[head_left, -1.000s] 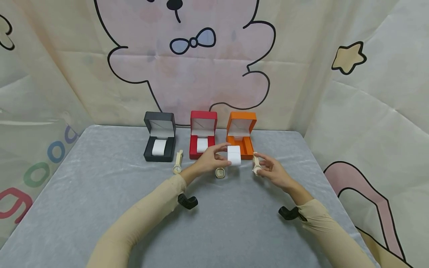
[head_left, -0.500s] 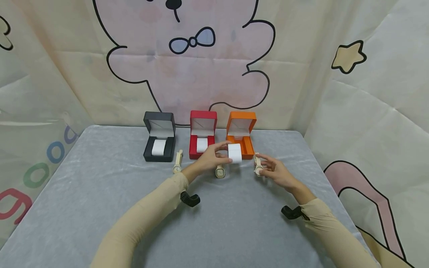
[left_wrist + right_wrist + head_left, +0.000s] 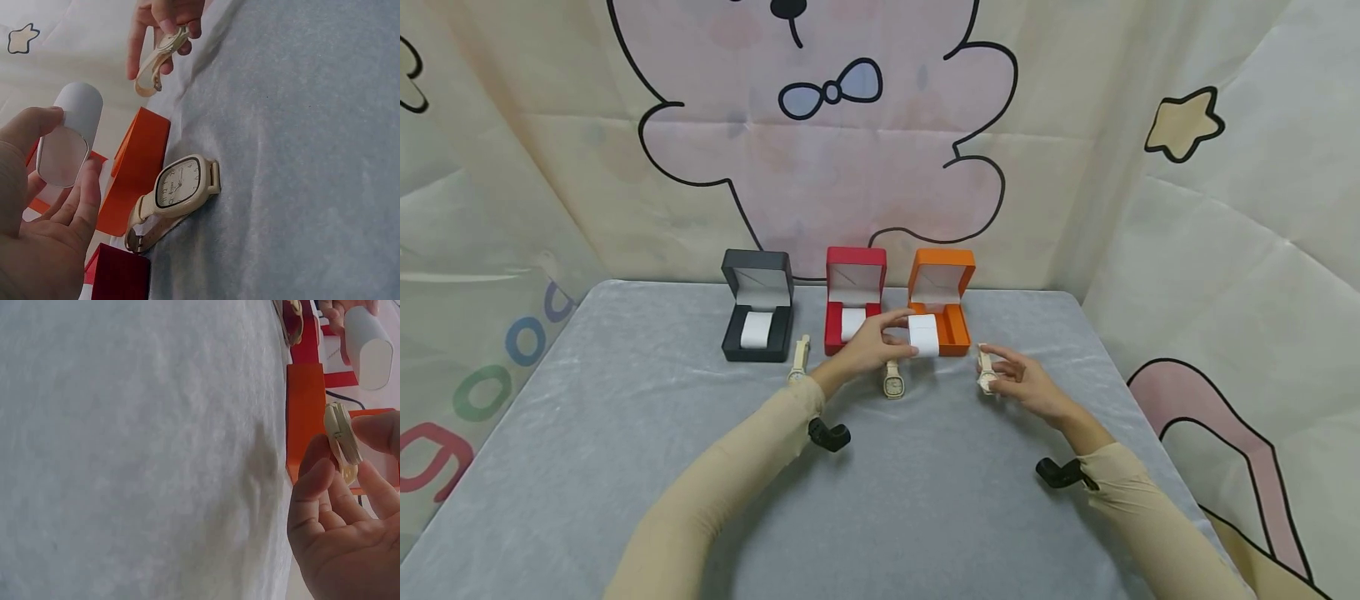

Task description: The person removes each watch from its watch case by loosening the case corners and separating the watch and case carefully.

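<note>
In the head view my left hand (image 3: 870,346) holds a white watch cushion (image 3: 923,335) by its ends, in front of the orange watch box (image 3: 955,331). The left wrist view shows the same cushion (image 3: 78,115) between thumb and fingers, raised off the table. To the right, my right hand (image 3: 1032,388) pinches a cream wristwatch (image 3: 986,372) by its case. Its strap hangs down as a loop in the left wrist view. Another cream watch, with a squarish dial (image 3: 178,183), lies on the table beneath my left hand.
The orange box stands with its lid up and no cushion inside. Left of it are an open red watch box (image 3: 855,257) and an open black one (image 3: 758,260), each holding a white cushion. A third cream watch (image 3: 801,354) lies before the black box, partly behind my left arm.
My right hand has moved slightly right with its watch. The cushion in my left hand has shifted a little toward the orange box, and more of the squarish watch's strap now shows.
</note>
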Motion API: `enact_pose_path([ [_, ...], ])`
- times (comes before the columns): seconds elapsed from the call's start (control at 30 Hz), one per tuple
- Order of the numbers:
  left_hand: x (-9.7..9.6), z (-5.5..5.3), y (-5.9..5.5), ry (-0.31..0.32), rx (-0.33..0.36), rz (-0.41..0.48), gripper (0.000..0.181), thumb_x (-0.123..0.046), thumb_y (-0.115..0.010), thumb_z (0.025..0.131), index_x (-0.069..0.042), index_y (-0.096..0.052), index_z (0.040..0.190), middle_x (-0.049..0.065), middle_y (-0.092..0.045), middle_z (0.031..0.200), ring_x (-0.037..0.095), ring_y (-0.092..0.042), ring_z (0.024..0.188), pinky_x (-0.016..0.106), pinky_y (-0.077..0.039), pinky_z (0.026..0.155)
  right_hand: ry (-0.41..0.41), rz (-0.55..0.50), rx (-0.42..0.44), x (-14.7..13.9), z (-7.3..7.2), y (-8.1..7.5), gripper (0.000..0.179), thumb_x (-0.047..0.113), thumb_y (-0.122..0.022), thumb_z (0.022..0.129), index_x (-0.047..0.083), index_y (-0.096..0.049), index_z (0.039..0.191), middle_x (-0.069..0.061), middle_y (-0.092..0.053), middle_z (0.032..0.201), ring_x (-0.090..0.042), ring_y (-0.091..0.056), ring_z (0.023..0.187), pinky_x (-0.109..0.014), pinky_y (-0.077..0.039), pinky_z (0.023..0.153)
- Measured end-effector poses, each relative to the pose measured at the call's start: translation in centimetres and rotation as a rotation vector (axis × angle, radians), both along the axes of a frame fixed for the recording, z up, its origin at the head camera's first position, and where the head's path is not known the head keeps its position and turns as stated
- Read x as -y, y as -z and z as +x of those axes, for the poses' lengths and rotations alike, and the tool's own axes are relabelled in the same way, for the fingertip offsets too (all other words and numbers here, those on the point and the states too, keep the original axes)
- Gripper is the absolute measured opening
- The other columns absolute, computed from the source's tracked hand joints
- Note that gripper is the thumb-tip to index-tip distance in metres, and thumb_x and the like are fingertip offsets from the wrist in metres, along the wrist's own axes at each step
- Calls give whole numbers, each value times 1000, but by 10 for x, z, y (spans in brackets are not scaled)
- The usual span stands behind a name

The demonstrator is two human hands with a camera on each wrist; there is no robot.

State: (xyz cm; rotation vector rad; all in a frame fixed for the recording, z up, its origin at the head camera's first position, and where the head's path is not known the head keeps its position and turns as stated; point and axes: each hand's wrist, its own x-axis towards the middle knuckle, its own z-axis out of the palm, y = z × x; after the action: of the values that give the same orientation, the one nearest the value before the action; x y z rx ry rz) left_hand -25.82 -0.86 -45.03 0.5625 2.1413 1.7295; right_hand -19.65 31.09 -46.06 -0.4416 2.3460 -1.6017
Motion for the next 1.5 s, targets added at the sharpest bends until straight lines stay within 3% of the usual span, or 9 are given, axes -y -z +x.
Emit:
enact_pose_path([
  [0.23, -5, -5, -5, 13, -24, -51, 72, -17, -77, 90, -16, -43, 154, 11, -52, 149, 31, -67, 116, 40, -57, 98, 14, 5, 9, -4, -1, 2, 65, -1, -62, 96, -5, -33, 154, -41, -52, 135, 0, -64, 100, -23, -56, 76],
  [0.5, -9, -8, -11, -23, -56, -82, 70, -18, -78, 89, -24, -48, 151, 6, -53, 149, 23, -68, 108, 35, -58, 92, 9, 26, 35, -8, -1, 2, 64, -1, -61, 97, -4, -33, 154, -39, -54, 133, -3, -64, 96, -24, -54, 72],
  [0.7, -15, -12, -11, -9, -79, -85, 72, -16, -78, 89, -17, -45, 153, 12, -54, 148, 26, -68, 109, 33, -58, 90, 8, 29, 53, -15, -3, 6, 67, 1, -64, 96, -2, -33, 155, -32, -57, 131, -3, -64, 90, -23, -53, 68],
  [0.9, -22, -15, -13, -9, -67, -100, 72, -17, -77, 90, -13, -44, 153, 13, -55, 146, 28, -67, 110, 37, -57, 95, -2, 25, 67, -20, -3, 8, 67, 2, -64, 96, -2, -33, 155, -24, -62, 128, -2, -64, 89, -22, -53, 68],
  [1.17, -28, -24, -10, -19, -70, -132, 72, -22, -77, 90, -16, -43, 154, 11, -53, 150, 27, -67, 111, 40, -56, 99, 6, 23, 64, -26, -4, 7, 67, -1, -63, 95, -5, -32, 154, -28, -62, 127, -2, -64, 84, -22, -52, 65],
  [1.5, -36, -29, -5, -21, -95, -119, 70, -19, -76, 92, -15, -43, 153, 11, -48, 154, 30, -61, 120, 42, -52, 105, 5, 79, 101, -38, -7, 6, 69, 5, -65, 97, 2, -31, 157, -29, -60, 132, -2, -63, 84, -23, -52, 66],
])
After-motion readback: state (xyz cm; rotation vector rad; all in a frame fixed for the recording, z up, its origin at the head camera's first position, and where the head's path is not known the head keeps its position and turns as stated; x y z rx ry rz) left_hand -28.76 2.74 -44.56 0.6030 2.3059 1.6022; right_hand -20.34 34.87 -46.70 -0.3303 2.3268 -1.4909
